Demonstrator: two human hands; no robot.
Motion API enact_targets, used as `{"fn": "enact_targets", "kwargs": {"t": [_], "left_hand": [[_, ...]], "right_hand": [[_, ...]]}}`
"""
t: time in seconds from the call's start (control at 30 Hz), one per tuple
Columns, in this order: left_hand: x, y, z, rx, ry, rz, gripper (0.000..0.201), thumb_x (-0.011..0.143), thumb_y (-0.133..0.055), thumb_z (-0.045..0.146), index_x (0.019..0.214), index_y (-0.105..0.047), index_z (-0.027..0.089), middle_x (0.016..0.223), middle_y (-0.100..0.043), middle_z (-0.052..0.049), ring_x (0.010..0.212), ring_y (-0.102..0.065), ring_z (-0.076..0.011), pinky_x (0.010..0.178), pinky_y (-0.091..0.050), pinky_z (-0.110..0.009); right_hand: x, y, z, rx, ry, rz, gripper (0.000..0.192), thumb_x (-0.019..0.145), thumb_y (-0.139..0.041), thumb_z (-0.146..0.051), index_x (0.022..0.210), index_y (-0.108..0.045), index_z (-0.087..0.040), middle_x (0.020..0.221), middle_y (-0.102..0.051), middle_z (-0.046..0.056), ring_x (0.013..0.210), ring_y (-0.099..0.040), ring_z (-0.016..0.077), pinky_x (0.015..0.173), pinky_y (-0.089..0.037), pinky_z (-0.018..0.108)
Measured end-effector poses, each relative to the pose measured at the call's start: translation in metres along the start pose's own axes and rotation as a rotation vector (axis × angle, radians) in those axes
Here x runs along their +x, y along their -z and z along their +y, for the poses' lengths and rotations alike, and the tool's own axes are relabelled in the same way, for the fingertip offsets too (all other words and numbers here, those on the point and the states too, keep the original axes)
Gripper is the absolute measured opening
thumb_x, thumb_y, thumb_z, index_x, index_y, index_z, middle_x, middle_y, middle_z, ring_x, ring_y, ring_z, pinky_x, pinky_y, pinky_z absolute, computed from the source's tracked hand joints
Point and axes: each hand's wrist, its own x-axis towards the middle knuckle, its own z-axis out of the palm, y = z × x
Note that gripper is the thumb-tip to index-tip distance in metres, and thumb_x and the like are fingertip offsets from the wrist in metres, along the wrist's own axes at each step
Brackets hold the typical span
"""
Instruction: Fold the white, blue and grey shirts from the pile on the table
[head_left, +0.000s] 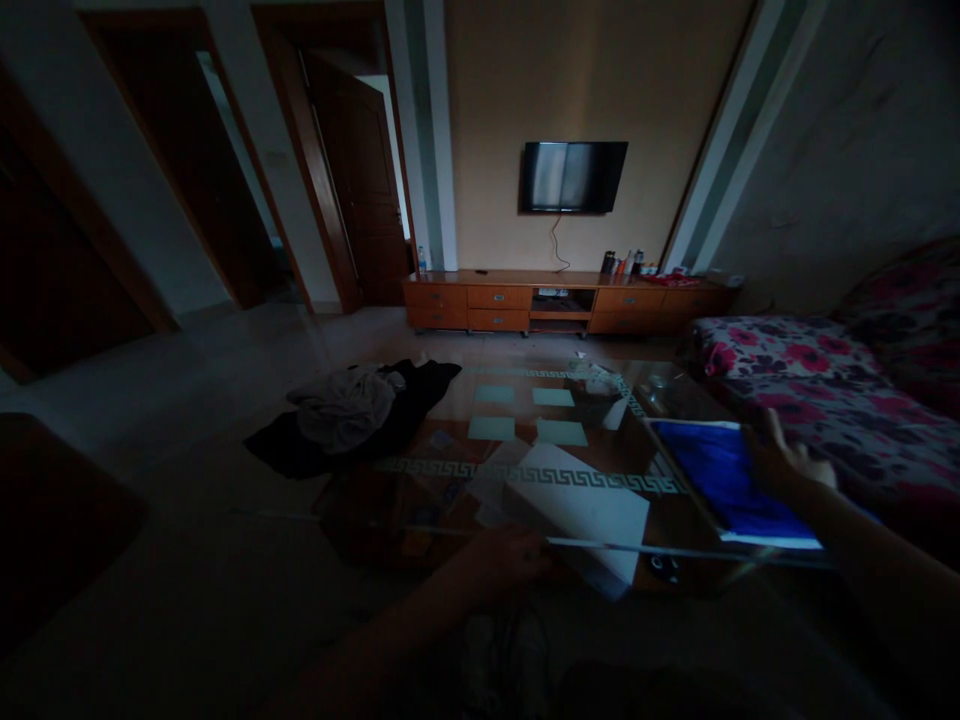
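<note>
Left hand: the left hand [506, 560] rests on the near edge of the glass table [525, 455], fingers curled at the near corner of the white box [581, 515]; whether they clamp it cannot be told.
Right hand: the right hand [784, 462], fingers spread apart, lies on the right edge of the blue book [731, 480].
Blue book: flat at the table's near right corner.
Open room: bare floor left of the table, past the clothes heap [352, 415].

Left hand [504, 560] low w/ fingers curled, right hand [784, 462] fwd — thumb raised, both forearms extended
</note>
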Motion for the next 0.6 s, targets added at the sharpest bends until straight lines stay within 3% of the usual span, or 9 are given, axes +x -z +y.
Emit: {"fn": "enact_targets", "kwargs": {"t": [0.17,0.23,0.3,0.43,0.5,0.6], "left_hand": [[-0.007,0.013,-0.022,0.054,0.184,0.113,0.024,0.092,-0.059,0.021,0.115,-0.064,0.019,0.121,-0.065,-0.009,0.114,-0.058,-0.025,0.098,-0.046,-0.039],[-0.014,0.02,-0.034,0.074,0.318,0.181,0.028,0.09,-0.058,0.018,0.117,-0.064,0.02,0.12,-0.065,-0.009,0.115,-0.056,-0.0251,0.102,-0.044,-0.041],[-0.022,0.028,-0.048,0.098,0.489,0.267,0.03,0.091,-0.054,0.016,0.119,-0.064,0.021,0.119,-0.065,-0.009,0.115,-0.056,-0.0253,0.103,-0.043,-0.042],[-0.044,0.052,-0.078,0.173,0.9,0.482,0.036,0.093,-0.049,0.018,0.127,-0.062,0.021,0.13,-0.059,-0.012,0.122,-0.052,-0.0285,0.106,-0.041,-0.044],[-0.058,0.067,-0.093,0.252,1.124,0.615,0.044,0.093,-0.052,0.024,0.136,-0.056,0.017,0.142,-0.049,-0.017,0.132,-0.044,-0.0339,0.11,-0.036,-0.05],[-0.081,0.084,-0.116,0.365,1.42,0.748,0.07,0.09,-0.059,0.035,0.152,-0.036,0.013,0.156,-0.029,-0.022,0.142,-0.028,-0.0422,0.113,-0.028,-0.06]], "right_hand": [[-0.028,-0.024,-0.14,0.084,0.008,-0.133,0.056,0.085,-0.052,-0.029,0.14,-0.054,-0.03,0.168,-0.013,0.016,0.129,-0.054,0.042,0.094,-0.045,0.068],[-0.047,-0.035,-0.192,0.176,0.013,-0.147,0.054,0.083,-0.056,-0.032,0.137,-0.056,-0.024,0.167,-0.014,0.017,0.134,-0.048,0.0438,0.1,-0.044,0.067],[-0.071,-0.047,-0.229,0.293,0.038,-0.121,0.054,0.083,-0.059,-0.035,0.135,-0.056,-0.022,0.165,-0.018,0.017,0.138,-0.044,0.0421,0.105,-0.044,0.06],[-0.113,-0.072,-0.252,0.515,0.08,-0.036,0.051,0.081,-0.061,-0.032,0.131,-0.056,-0.025,0.157,-0.03,0.013,0.146,-0.035,0.0368,0.112,-0.042,0.053],[-0.122,-0.08,-0.247,0.586,0.078,-0.028,0.049,0.08,-0.062,-0.032,0.128,-0.057,-0.025,0.153,-0.035,0.013,0.146,-0.034,0.0364,0.115,-0.04,0.052],[-0.121,-0.083,-0.232,0.637,0.064,-0.029,0.046,0.08,-0.062,-0.035,0.125,-0.058,-0.023,0.144,-0.043,0.013,0.145,-0.035,0.0367,0.118,-0.036,0.053]]}}
